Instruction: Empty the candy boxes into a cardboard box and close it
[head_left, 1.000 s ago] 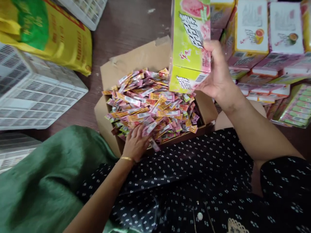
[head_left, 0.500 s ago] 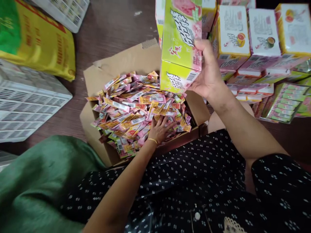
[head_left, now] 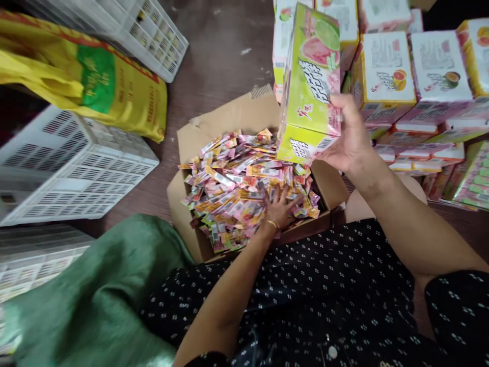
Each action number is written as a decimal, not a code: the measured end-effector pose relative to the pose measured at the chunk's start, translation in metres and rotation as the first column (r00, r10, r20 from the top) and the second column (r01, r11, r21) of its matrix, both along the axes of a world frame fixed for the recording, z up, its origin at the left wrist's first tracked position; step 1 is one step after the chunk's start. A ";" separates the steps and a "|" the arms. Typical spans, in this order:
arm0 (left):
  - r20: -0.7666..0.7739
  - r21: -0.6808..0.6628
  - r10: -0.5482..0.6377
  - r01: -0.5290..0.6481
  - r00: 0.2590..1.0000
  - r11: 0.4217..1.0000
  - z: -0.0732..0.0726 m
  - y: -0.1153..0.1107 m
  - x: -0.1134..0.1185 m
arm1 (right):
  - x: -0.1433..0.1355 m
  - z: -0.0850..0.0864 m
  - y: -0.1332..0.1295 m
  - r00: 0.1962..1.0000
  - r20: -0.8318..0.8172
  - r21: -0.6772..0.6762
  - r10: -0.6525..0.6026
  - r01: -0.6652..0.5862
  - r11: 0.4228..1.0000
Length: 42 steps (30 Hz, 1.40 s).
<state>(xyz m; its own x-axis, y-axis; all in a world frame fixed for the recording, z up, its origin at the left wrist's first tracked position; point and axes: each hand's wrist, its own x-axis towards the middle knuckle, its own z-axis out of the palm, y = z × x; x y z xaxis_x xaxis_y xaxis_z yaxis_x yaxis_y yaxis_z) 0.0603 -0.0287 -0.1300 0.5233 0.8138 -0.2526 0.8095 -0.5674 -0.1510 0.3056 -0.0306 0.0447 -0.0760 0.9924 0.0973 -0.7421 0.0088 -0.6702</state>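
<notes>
Small wrapped sticks (head_left: pixel 229 188) in pink, orange and green fill an open cardboard carton (head_left: pixel 233 114) whose flaps are spread. My left hand (head_left: pixel 278 206), with a thin gold bracelet at the wrist, lies on the sticks near the carton's front right side, fingers apart. Over the carton's right part, my right hand (head_left: pixel 349 135) grips a green and pink printed box (head_left: pixel 311 76) by its right side, thumb on the front face. The box is tilted, and its far side is hidden.
Stacked fruit-printed boxes (head_left: pixel 387 71) stand at the right. White plastic crates (head_left: pixel 110 173) and a yellow bag (head_left: pixel 133 97) are at the left. Green cloth (head_left: pixel 114 285) lies at the lower left, on the dark floor (head_left: pixel 221 56).
The view has shifted left, so the scene sits further right and slightly lower. My right hand still holds the box, and my left hand's fingers remain spread on the sticks.
</notes>
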 end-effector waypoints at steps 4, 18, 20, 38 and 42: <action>-0.030 -0.079 -0.025 0.022 0.999 0.997 -0.004 -0.009 0.008 | -0.004 0.002 0.009 1.000 -0.001 -0.078 -0.014 0.014 0.997; 0.290 0.330 0.135 -0.232 0.947 0.915 0.080 0.055 -0.019 | -0.008 0.002 0.009 0.996 0.086 -0.060 0.000 0.006 0.998; 0.288 0.252 0.261 -0.336 0.921 0.908 0.062 0.065 -0.018 | -0.005 0.002 0.009 0.999 0.051 -0.061 -0.011 0.014 0.998; 0.331 0.412 0.350 -0.468 0.876 0.782 0.162 0.140 -0.062 | -0.010 -0.013 0.009 0.993 0.077 -0.139 -0.091 0.101 0.985; 0.303 0.174 0.521 -0.584 0.798 0.793 0.112 0.159 -0.094 | -0.011 -0.008 0.011 0.991 0.107 -0.195 -0.074 0.094 0.976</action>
